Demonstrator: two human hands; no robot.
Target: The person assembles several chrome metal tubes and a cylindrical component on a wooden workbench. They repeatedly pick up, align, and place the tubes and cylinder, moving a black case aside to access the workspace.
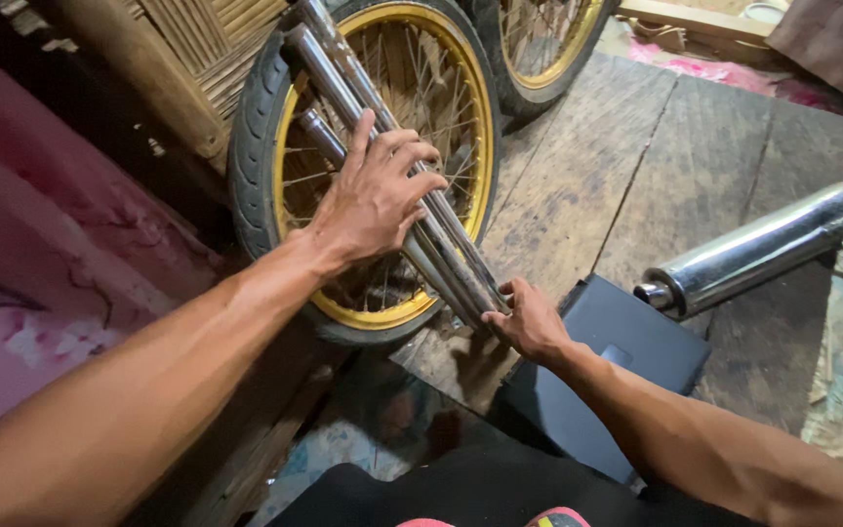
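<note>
Several long grey metal tubes (348,83) lean across a motorcycle wheel (256,127) with a black tyre and gold rim. My left hand (373,195) grips the tubes at mid-length, fingers wrapped over them. My right hand (531,322) holds the lower ends of the tubes near the bottom of the rim. The wheel stands upright against a wooden slatted piece (187,59).
A chrome exhaust muffler (763,249) lies on the plank floor (636,146) at the right, beside a black box (626,342). A second gold-rimmed wheel (539,49) stands behind. Pink fabric (31,283) fills the left side.
</note>
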